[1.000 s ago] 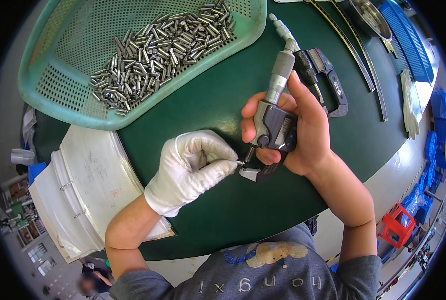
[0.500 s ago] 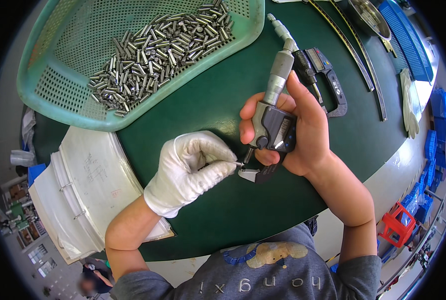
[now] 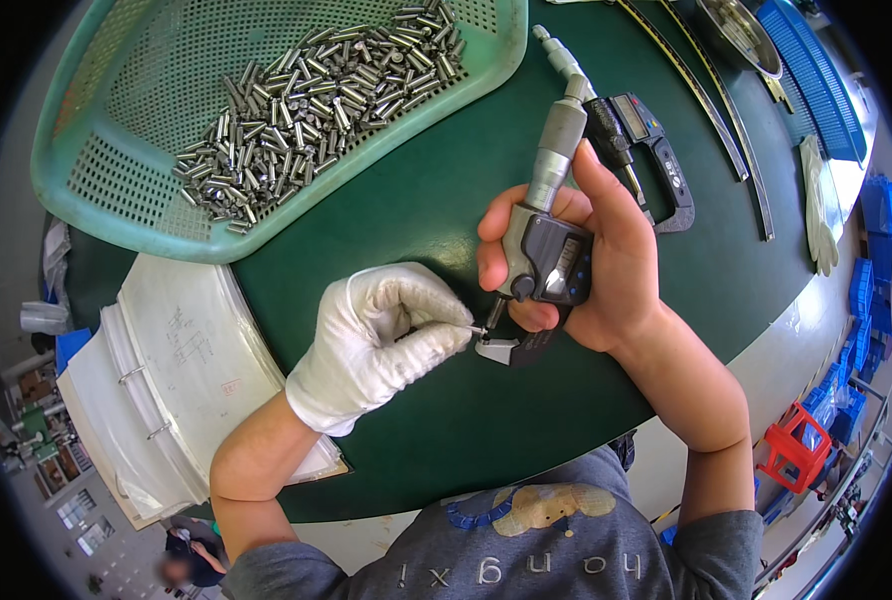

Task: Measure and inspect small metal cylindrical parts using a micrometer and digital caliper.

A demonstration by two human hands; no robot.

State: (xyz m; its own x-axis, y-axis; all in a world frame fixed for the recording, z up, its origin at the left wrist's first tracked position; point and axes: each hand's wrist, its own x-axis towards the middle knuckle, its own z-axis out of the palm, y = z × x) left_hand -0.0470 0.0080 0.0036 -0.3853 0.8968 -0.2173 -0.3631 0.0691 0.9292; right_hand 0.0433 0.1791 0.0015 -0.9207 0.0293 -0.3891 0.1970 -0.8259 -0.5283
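My right hand (image 3: 606, 260) is bare and wrapped round a digital micrometer (image 3: 550, 250), its grey thimble pointing away from me and its measuring jaws toward my left hand. In a white glove, my left hand (image 3: 376, 340) pinches a small metal pin (image 3: 479, 330) between thumb and forefinger. The pin's tip reaches the gap between the micrometer's spindle and anvil; whether both faces touch it is too small to tell. Most of the pin is hidden by the fingertips. Beyond my left hand, a green perforated basket (image 3: 296, 215) holds a heap of short metal pins (image 3: 316, 105).
A second digital micrometer (image 3: 646, 150) lies just beyond my right hand. An open ring binder (image 3: 181, 360) rests on the green table (image 3: 416, 440) at left. On the right are metal strips (image 3: 711, 115), a white glove (image 3: 818, 205), a metal bowl (image 3: 741, 35) and a blue basket (image 3: 814, 75).
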